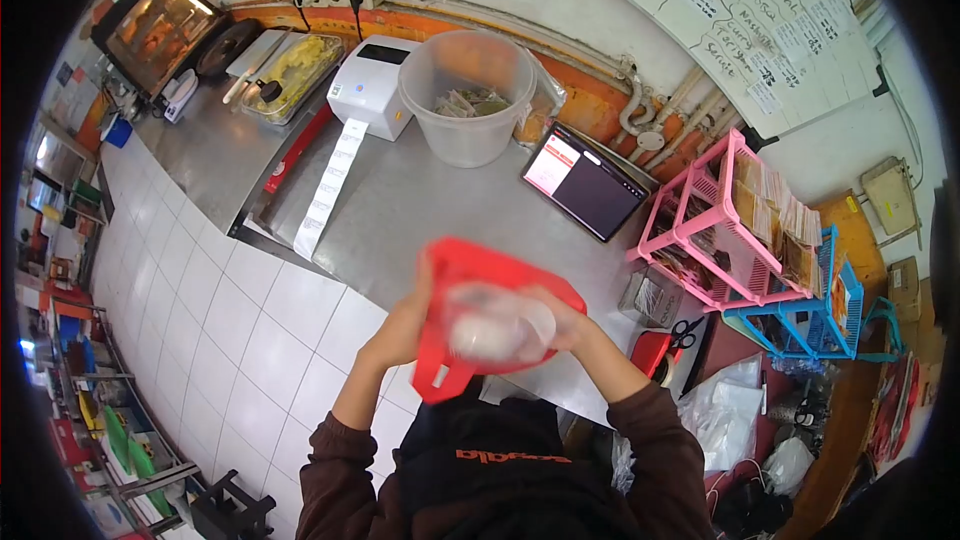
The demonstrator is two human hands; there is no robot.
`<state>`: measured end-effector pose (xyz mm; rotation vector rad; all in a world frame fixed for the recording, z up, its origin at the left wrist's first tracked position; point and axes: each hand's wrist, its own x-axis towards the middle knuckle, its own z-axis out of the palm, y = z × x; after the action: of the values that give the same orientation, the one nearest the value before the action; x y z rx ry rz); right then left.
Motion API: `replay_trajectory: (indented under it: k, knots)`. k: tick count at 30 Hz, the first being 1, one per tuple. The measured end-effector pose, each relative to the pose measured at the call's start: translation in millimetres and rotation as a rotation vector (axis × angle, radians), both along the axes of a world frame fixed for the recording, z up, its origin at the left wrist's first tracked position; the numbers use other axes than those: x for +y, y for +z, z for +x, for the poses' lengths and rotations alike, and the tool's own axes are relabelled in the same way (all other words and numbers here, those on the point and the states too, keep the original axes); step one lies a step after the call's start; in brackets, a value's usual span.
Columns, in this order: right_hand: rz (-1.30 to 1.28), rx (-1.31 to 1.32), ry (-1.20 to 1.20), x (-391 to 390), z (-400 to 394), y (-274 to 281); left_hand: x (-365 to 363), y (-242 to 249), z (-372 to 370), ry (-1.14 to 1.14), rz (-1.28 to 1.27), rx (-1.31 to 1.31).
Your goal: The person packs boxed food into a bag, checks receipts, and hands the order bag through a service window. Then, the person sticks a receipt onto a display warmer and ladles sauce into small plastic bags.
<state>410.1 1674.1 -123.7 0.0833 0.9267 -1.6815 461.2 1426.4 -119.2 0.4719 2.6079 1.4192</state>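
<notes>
A red bag (455, 275) is held up over the front edge of the steel counter, its opening toward the camera. My left hand (405, 328) is closed on the bag's left side. On the right, my right hand (562, 322) is closed at a clear plastic package (490, 333) with whitish contents, which lies in or against the bag's opening. Motion blur hides the fingertips and the exact contact between package and bag.
On the counter (400, 215) stand a label printer (372, 90) with a long label strip (330, 190), a translucent bucket (465, 135), a tablet (583, 180) and pink baskets (700, 230). Scissors (685, 333) lie at the right, near plastic bags (725, 410).
</notes>
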Motion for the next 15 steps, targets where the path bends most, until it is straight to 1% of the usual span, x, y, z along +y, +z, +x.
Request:
replay_trajectory:
  k: [1, 2, 3, 4, 6, 7, 8, 9, 11, 12, 13, 14, 15]
  knots:
    - [0.037, 0.003, -0.128, -4.0, -5.8, -7.0, -0.2, 1.5, 2.5, 0.004, 0.002, 0.006]
    - [0.073, 0.004, -0.256, -7.6, -12.9, -18.2, 0.5, 2.5, 5.1, -0.004, 0.067, 0.024]
    - [0.123, 0.092, -0.275, -9.9, -23.4, -46.4, 1.6, 3.0, 7.2, -0.017, 0.131, 0.038]
    - [0.244, 0.193, -0.332, -15.5, -28.2, -70.0, 4.3, -1.7, 6.6, -0.016, 0.132, 0.037]
    - [0.301, 0.223, -0.534, -41.9, -17.5, -70.1, 12.0, -14.6, -0.4, 0.048, 0.104, 0.134]
    - [0.515, 0.356, -0.457, -51.0, -11.4, -73.5, 12.3, -14.7, -3.0, 0.034, 0.108, 0.134]
    - [0.731, 0.483, -0.373, -60.1, -3.4, -81.2, 10.6, -15.2, -5.5, 0.078, 0.262, 0.013]
    - [0.839, 0.763, -0.567, -78.4, 5.7, -123.3, 10.1, -13.3, -5.8, 0.087, 0.339, -0.054]
    - [0.955, 1.037, -0.775, -99.3, 3.2, -195.7, 9.4, -0.2, -4.3, 0.124, 0.442, -0.172]
    - [0.870, 1.122, -0.618, -101.4, -3.2, -212.6, 10.2, 9.7, -2.1, 0.146, 0.465, -0.226]
    - [0.782, 1.197, -0.462, -97.9, -8.2, -203.2, 12.7, 15.3, 0.9, 0.121, 0.359, -0.081]
    - [0.797, 1.186, -0.484, -83.7, -13.1, -193.2, 15.5, 22.2, 4.2, 0.096, 0.356, -0.087]
    - [0.932, 1.233, -0.069, -63.0, -18.5, -137.5, 18.7, 29.9, 7.3, 0.234, 0.168, 0.065]
